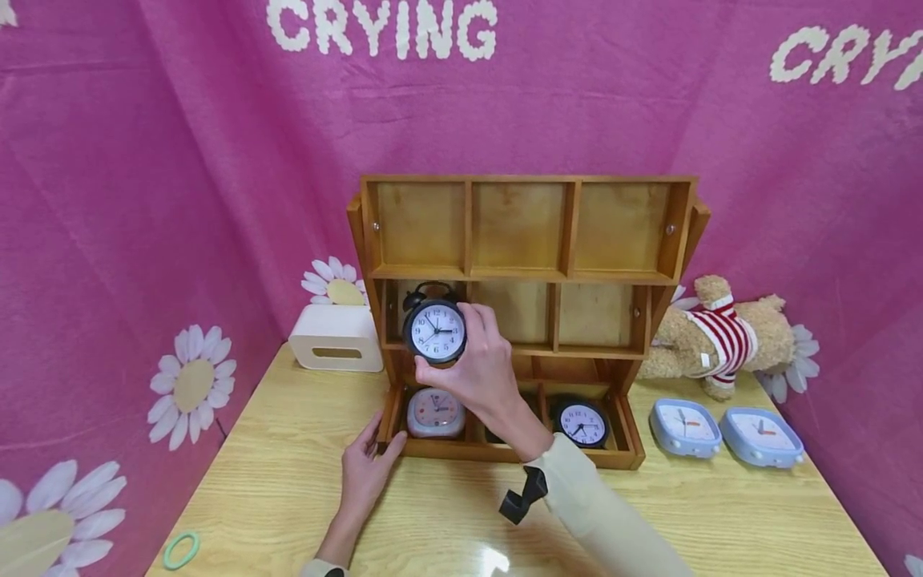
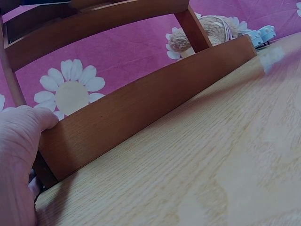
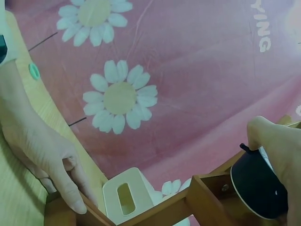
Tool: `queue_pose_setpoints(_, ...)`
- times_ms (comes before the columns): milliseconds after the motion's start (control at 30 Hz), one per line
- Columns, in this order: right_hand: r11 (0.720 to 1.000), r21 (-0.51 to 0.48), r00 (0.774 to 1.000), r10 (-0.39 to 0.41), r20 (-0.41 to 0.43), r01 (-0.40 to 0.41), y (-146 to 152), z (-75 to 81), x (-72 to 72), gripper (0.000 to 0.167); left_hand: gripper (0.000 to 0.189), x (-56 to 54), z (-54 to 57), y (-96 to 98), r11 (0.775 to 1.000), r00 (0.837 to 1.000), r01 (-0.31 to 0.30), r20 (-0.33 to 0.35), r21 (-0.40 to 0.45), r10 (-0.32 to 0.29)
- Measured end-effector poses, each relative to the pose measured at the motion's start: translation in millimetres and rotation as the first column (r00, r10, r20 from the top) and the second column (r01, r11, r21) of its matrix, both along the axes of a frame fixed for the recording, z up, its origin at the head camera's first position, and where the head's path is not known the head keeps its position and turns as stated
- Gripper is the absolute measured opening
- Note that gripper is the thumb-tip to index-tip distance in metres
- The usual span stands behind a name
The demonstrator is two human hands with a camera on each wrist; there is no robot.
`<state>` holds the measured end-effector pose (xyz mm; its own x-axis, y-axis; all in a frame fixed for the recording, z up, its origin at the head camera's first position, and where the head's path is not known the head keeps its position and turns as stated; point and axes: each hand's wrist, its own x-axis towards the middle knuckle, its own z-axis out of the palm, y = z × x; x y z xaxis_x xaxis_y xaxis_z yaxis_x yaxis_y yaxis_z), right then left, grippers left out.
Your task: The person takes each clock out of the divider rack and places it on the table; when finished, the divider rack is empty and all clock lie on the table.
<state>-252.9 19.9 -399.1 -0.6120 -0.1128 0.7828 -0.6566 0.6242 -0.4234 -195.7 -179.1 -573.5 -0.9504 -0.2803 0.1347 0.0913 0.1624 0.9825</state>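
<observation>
My right hand (image 1: 476, 365) grips a round black twin-bell alarm clock (image 1: 436, 331), thumb below and fingers on its right side. The clock is upright, its white dial towards the head camera, in front of the middle tier's left compartment. In the right wrist view the black body of the clock (image 3: 258, 186) shows beside the fingers. A brown wooden three-tier shelf (image 1: 522, 279) stands on the table. My left hand (image 1: 366, 473) holds the front left corner of its bottom tier, thumb on the front board (image 2: 141, 106) and fingers along the side.
A pinkish clock (image 1: 436, 413) and a round black clock (image 1: 582, 424) sit in the bottom tier. Two light-blue clocks (image 1: 685, 428) lie right of the shelf, before a teddy bear (image 1: 728, 336). A white tissue box (image 1: 337, 336) stands left; a green ring (image 1: 181, 550) lies front left.
</observation>
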Motion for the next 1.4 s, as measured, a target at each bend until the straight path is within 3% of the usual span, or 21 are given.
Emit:
queue_pose_setpoints(633, 0.987, -0.158, 0.991, 0.054, 0.122, -0.034, 46, -17.0, 35.8, 0.081, 0.063, -0.9, 0.5, -0.8, 1.000, 1.000, 0.001, -0.008, 0.018, -0.001)
queue_pose_setpoints(1067, 0.985, -0.163, 0.983, -0.033, 0.182, 0.064, 87, -34.9, 65.7, 0.082, 0.064, -1.8, -2.0, -0.1, 1.000, 1.000, 0.000, 0.018, -0.001, 0.000)
queue_pose_setpoints(1400, 0.972, -0.183, 0.983, -0.125, 0.135, 0.149, 132, -56.1, 85.3, 0.083, 0.063, -3.2, -3.0, 0.6, 1.000, 1.000, -0.004, 0.003, 0.010, 0.004)
